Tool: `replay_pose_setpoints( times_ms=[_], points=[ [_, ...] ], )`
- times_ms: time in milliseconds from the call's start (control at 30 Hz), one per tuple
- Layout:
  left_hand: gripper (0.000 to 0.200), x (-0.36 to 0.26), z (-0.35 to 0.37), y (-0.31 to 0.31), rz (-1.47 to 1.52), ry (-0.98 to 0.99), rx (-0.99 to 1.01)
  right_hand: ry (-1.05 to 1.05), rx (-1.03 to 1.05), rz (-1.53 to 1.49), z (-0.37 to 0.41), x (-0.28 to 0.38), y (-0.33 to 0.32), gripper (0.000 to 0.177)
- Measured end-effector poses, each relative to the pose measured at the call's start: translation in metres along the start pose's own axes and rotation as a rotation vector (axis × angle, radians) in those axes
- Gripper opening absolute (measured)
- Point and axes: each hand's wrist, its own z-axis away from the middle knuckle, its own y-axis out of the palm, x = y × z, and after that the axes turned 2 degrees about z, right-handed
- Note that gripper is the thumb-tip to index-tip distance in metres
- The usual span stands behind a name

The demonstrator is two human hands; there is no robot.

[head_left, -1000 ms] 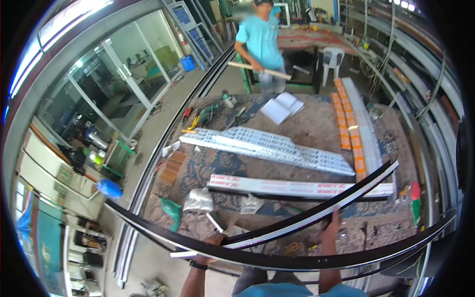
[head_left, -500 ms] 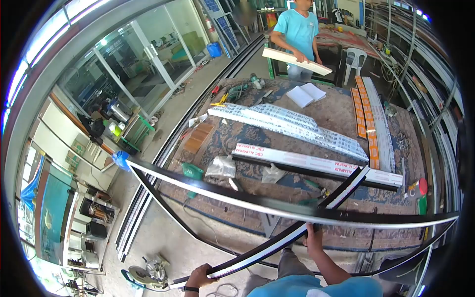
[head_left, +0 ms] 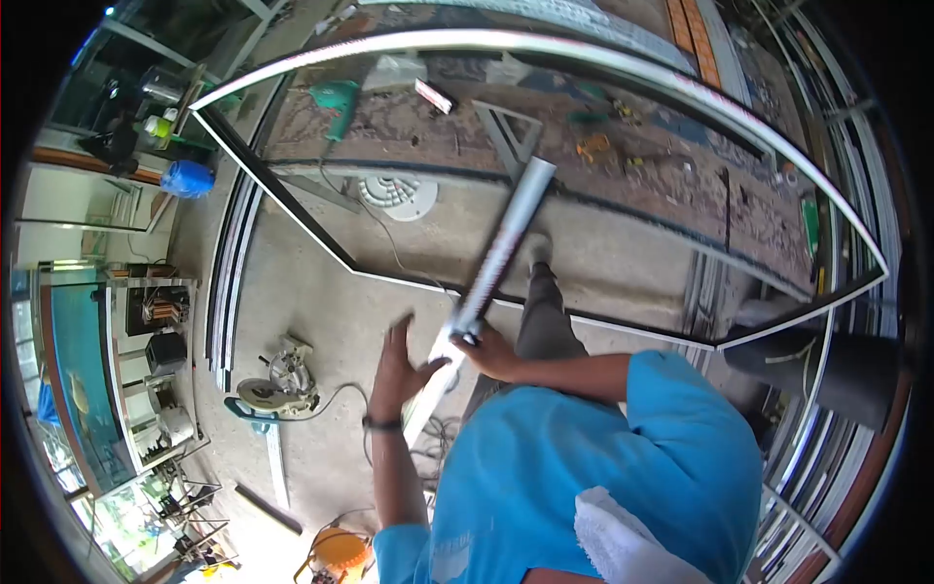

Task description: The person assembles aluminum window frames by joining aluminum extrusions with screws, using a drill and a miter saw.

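Observation:
My right hand (head_left: 490,352) is closed around the middle of a long white-and-black metal bar (head_left: 508,234), which slants from lower left to upper right in front of my body. My left hand (head_left: 397,368) is just left of the bar's lower part, its fingers spread and thumb apart, with nothing in it. Past the bar, a large black-and-white metal frame (head_left: 457,39) spans the view, its far side over the workbench and its near side (head_left: 603,324) above the floor.
The workbench (head_left: 389,146) bears a green power drill (head_left: 336,102), a triangular bracket (head_left: 506,136) and an orange tool (head_left: 592,148). A miter saw (head_left: 282,380) stands on the floor at left, near long profiles (head_left: 233,282). A blue container (head_left: 187,179) is farther back.
The view has tilted down. My left hand has come off the bar and opened. The bar has turned steeper, with my right hand still on it. The co-worker is out of view.

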Motion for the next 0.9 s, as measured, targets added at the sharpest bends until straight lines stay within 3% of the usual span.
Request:
replay_pose_setpoints(
  times_ms=[33, 67, 133, 200, 267, 300, 333, 400, 467, 500, 600, 667, 800, 867, 900],
  points=[
    [0.099, -0.024, -0.027, 0.002, 0.082, 0.091, -0.079, -0.073, 0.009, 0.076, 0.007, -0.001, 0.015, 0.068],
    [0.093, -0.048, -0.052, 0.001, 0.165, 0.190, -0.156, -0.005, 0.099, 0.074, 0.012, 0.019, 0.019, 0.074],
    [0.070, -0.098, -0.083, -0.012, 0.244, -0.145, -0.153, 0.025, 0.167, 0.082, 0.022, 0.049, 0.024, 0.080],
    [0.042, -0.111, -0.095, -0.021, 0.473, -0.014, -0.318, 0.011, 0.218, 0.122, 0.017, 0.070, -0.003, 0.076],
    [0.028, -0.122, -0.092, -0.030, 0.467, -0.013, -0.327, 0.090, 0.261, 0.087, 0.013, 0.084, -0.041, 0.071],
    [0.024, -0.135, -0.091, -0.031, 0.490, 0.047, -0.366, -0.104, 0.089, 0.144, 0.016, 0.076, -0.057, 0.075],
    [0.021, -0.148, -0.094, -0.032, 0.510, 0.101, -0.409, -0.149, 0.003, 0.083, 0.010, 0.059, -0.075, 0.074],
    [0.018, -0.161, -0.105, -0.027, 0.541, 0.258, -0.474, -0.007, -0.148, 0.277, -0.006, 0.032, -0.138, 0.068],
    [0.017, -0.166, -0.118, -0.017, 0.595, 0.213, -0.497, -0.063, -0.444, 0.358, -0.014, 0.018, -0.217, 0.060],
    [0.017, -0.168, -0.127, -0.010, 0.575, 0.241, -0.488, -0.205, -0.507, 0.632, -0.036, -0.037, -0.268, 0.051],
    [0.018, -0.182, -0.148, 0.024, 0.513, 0.297, -0.522, -0.307, -0.730, 0.780, -0.057, -0.015, -0.378, 0.032],
    [0.019, -0.178, -0.166, 0.054, 0.529, 0.359, -0.512, -0.337, -0.701, 0.883, -0.075, -0.005, -0.421, 0.030],
    [0.021, -0.178, -0.199, 0.110, 0.654, 0.174, -0.315, -0.328, -0.668, 1.003, -0.111, -0.028, -0.471, 0.032],
    [0.031, -0.174, -0.220, 0.143, 0.707, 0.268, -0.263, -0.449, -0.633, 1.004, -0.125, -0.037, -0.492, 0.027],
    [0.037, -0.174, -0.223, 0.157, 0.740, 0.172, -0.266, -0.416, -0.633, 1.055, -0.129, -0.049, -0.498, 0.028]
  ],
)
